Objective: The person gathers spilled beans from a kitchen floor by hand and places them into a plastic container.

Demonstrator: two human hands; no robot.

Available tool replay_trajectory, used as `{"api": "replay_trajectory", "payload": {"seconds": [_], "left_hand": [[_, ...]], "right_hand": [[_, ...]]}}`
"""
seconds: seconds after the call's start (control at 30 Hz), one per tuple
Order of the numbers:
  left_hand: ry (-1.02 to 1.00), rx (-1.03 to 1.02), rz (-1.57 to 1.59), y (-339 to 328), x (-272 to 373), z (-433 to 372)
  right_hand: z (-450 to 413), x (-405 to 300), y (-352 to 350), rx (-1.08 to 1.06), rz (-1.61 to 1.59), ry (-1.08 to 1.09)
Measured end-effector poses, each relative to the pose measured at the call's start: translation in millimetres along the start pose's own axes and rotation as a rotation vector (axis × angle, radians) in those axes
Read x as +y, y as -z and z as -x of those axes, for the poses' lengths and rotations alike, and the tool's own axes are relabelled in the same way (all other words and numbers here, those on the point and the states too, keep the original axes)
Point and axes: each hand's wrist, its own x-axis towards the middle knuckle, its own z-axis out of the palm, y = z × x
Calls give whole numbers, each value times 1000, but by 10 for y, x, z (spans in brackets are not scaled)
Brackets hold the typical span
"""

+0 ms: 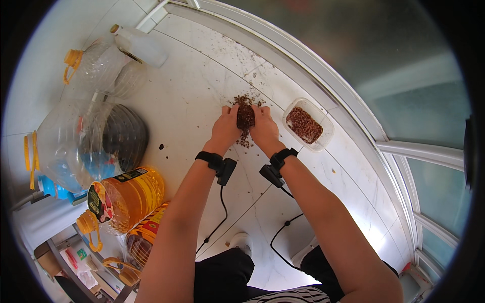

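Observation:
My left hand (pixel 226 125) and my right hand (pixel 264 125) face each other low over the tiled floor, with a dark brown rounded clump (pixel 245 116) between them; their fingers press on its two sides. Loose reddish-brown granules (pixel 246 99) lie scattered beyond and below the clump. Whether the clump rests on the floor is hard to tell. To the right of my right hand stands a clear plastic container (pixel 326 141) partly filled with reddish-brown granules (pixel 304 125). Each of my wrists wears a black strap with a small cabled device.
Large clear plastic bottles (pixel 60 132), one holding something dark, stand at the left, nearer than a whitish jug (pixel 142 47). Full cooking oil bottles (pixel 129 193) are beside my left forearm. A white door frame (pixel 322 81) curves along the right. My shoes (pixel 242 242) are below.

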Motion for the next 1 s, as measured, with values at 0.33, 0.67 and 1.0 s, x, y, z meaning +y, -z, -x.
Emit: {"api": "replay_trajectory", "payload": {"seconds": [0.33, 0.67, 1.0], "left_hand": [[-139, 140, 265, -126, -116, -55], [-44, 168, 580, 144, 423, 18], [-289, -108, 633, 44, 1241, -42]], "right_hand": [[4, -7, -177, 148, -222, 105], [170, -32, 341, 272, -507, 133], [480, 581, 1193, 359, -576, 34]]}}
